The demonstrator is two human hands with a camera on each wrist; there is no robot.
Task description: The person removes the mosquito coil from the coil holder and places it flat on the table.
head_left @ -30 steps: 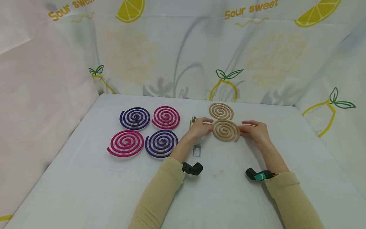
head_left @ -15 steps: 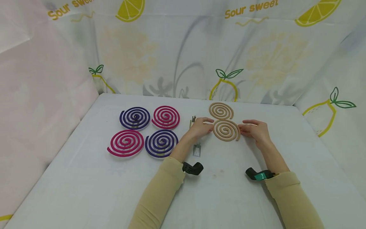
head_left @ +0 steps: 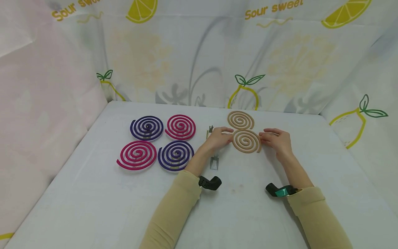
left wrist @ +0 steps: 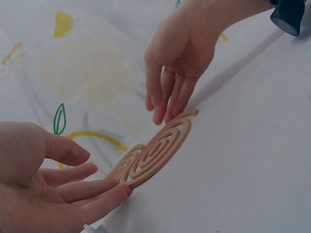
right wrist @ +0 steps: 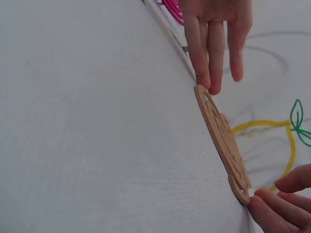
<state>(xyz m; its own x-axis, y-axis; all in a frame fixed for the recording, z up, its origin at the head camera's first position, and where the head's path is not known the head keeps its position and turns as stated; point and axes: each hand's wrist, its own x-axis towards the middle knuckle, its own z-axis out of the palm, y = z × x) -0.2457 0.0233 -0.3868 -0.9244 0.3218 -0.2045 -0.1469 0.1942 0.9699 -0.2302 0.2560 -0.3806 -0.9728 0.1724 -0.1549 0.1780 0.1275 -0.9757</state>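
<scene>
The left wrist camera (head_left: 209,183) and the right wrist camera (head_left: 281,190) were worn at the cuffs, above the white table (head_left: 236,214). A metal stand (head_left: 214,159) stood beside the left forearm. The near pink coil (head_left: 138,152) and near purple coil (head_left: 177,153) lay to the left of that forearm. The near tan coil (head_left: 246,140) lay flat between the two hands. Left hand (head_left: 218,139): fingers extended, fingertips touching the coil's left edge, nothing gripped. Right hand (head_left: 278,142): fingers extended and relaxed, fingertips at the coil's right edge, nothing gripped. Relative to one second earlier, the near tan coil and left hand had shifted slightly right; the far tan coil (head_left: 240,120), just beyond, had held its position. The far purple coil (head_left: 148,126) and far pink coil (head_left: 181,125) were likewise unmoved. A lemon-print cloth (head_left: 186,52) hung behind.
</scene>
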